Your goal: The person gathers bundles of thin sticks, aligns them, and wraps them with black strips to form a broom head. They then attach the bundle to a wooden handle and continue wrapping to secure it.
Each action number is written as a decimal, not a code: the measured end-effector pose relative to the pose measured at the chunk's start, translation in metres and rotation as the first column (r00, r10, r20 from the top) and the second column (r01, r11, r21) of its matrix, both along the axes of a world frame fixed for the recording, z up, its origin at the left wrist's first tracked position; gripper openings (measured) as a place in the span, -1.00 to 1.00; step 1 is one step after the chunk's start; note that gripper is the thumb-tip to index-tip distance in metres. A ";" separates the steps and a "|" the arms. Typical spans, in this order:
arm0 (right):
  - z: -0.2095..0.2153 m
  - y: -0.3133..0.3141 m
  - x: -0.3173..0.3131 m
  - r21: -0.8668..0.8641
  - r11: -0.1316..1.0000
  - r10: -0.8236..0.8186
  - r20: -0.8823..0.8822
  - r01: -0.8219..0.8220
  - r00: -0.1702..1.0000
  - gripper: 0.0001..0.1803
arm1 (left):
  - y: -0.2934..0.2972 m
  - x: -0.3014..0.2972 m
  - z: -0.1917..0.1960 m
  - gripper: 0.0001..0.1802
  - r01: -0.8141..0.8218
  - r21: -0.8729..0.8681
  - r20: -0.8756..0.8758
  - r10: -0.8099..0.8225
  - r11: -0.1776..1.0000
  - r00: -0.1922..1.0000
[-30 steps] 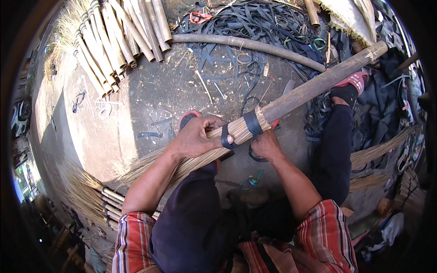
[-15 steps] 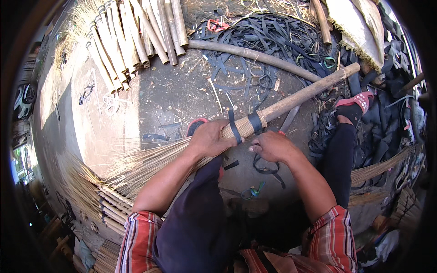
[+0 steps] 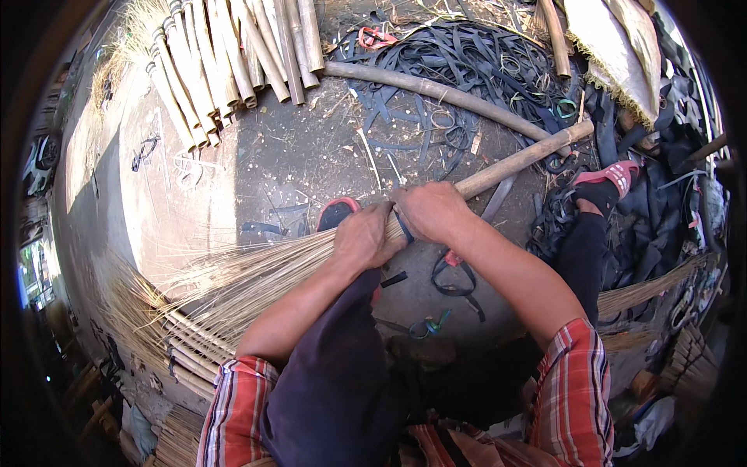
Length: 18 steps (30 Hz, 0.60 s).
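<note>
Across my lap lies a stick broom (image 3: 280, 261), its thin straw-coloured sticks fanning out to the lower left. Its bamboo handle (image 3: 521, 159) points to the upper right. My left hand (image 3: 364, 236) is wrapped round the bundled sticks a little below the handle. Right beside it, my right hand (image 3: 426, 210) is closed over the top of the bundle, fingers bent at a black rubber strip (image 3: 403, 226) that goes round the sticks. The fingertips of the right hand are partly hidden, and it covers the other dark band near the handle.
Finished brooms with bamboo handles (image 3: 226, 58) lie at the upper left. A heap of black rubber strips (image 3: 467, 62) spreads at the back, with a long bamboo pole (image 3: 436, 92) before it. More brooms (image 3: 191, 346) lie at lower left. A loose strip loop (image 3: 453, 289) rests near my legs.
My right hand has moved up and left from below the broom onto the bundle, against my left hand. The broom's handle end has shifted slightly left and down.
</note>
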State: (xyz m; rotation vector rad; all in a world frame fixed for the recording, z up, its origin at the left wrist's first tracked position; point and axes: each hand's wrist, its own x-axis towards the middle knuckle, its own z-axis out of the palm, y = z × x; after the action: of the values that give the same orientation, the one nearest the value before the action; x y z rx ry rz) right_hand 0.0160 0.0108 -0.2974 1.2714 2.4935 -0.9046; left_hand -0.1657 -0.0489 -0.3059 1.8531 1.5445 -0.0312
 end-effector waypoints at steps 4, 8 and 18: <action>0.007 -0.014 0.007 -0.277 0.915 -0.348 -0.166 0.295 0.923 -0.72 | 0.008 -0.002 -0.004 -0.31 -0.093 -0.113 0.048 0.099 0.989 0.994; 0.002 -0.059 0.015 -0.531 0.695 -0.689 -0.300 0.485 0.659 -0.71 | 0.016 -0.012 -0.014 -0.25 -0.139 -0.198 0.120 0.165 0.970 0.979; -0.046 -0.087 0.024 -0.454 0.731 -0.682 -0.524 0.510 0.511 -0.76 | 0.018 -0.020 -0.035 -0.07 -0.283 -0.298 0.247 0.360 0.912 0.900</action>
State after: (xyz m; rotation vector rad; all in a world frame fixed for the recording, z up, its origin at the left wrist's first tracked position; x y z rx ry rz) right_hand 0.0397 -0.0763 -0.3433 2.0676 2.1948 -2.1086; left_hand -0.1852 -0.0310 -0.3405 1.3140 1.5345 0.1870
